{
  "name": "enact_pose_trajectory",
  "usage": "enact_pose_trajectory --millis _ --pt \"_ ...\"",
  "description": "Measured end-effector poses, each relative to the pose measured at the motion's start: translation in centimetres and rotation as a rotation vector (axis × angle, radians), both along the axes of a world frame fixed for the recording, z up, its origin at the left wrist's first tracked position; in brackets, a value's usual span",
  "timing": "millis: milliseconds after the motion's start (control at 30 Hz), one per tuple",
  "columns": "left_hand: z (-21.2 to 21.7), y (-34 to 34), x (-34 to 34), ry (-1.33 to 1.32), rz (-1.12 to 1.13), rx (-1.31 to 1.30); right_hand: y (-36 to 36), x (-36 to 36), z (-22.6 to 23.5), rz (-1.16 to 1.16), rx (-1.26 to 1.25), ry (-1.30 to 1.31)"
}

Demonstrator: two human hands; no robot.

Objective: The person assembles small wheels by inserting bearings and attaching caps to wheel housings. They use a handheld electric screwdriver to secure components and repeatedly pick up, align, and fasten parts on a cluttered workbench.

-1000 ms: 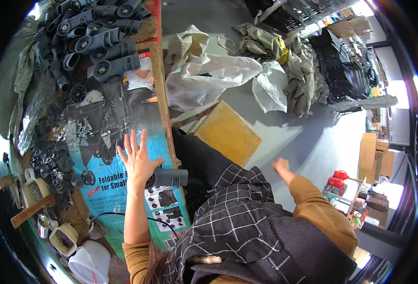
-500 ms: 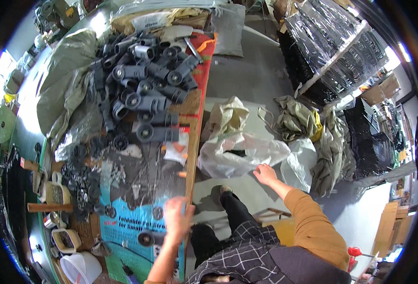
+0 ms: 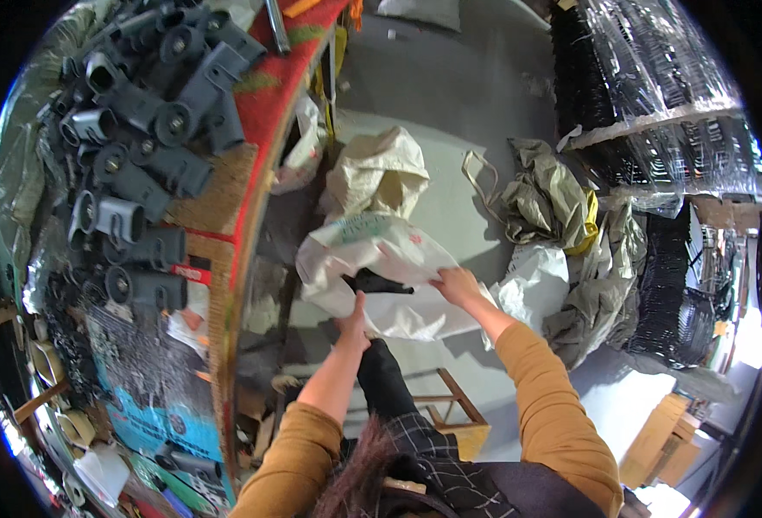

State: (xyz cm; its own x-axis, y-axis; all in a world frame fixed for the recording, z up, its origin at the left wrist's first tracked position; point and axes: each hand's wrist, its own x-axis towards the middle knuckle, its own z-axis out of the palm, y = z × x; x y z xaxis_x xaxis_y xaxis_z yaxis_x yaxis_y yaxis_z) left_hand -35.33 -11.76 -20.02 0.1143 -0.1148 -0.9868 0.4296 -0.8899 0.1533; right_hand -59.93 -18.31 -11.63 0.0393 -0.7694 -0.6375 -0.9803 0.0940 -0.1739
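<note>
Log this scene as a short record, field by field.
Left hand: touching the near rim of the white sack; grip unclear
Right hand: holding the sack's right rim
Sack mouth: open, something black inside
Bench, left: heap of dark grey parts
Floor, right of sack: crumpled grey-green sack
Near the legs: stool, partly hidden

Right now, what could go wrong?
The white sack looks limp: if the right hand slips from its rim, the mouth could sag shut.
Dark contents show in that mouth and might spill if the sack tips.
The wooden stool stands close to the person's leg; stepping back could knock it.
</note>
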Motion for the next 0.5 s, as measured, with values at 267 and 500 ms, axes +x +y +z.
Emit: enact_pose_trajectory --millis 267,500 --pt "7.4 5.4 11.9 -0.697 -0.454 -0.325 -14.2 3.3 4.7 -0.285 -0.549 -0.202" --pt "8.4 3.2 10.0 -0.670 -0.398 -0.373 -8.0 8.5 7.6 0.328 -0.777 -0.416"
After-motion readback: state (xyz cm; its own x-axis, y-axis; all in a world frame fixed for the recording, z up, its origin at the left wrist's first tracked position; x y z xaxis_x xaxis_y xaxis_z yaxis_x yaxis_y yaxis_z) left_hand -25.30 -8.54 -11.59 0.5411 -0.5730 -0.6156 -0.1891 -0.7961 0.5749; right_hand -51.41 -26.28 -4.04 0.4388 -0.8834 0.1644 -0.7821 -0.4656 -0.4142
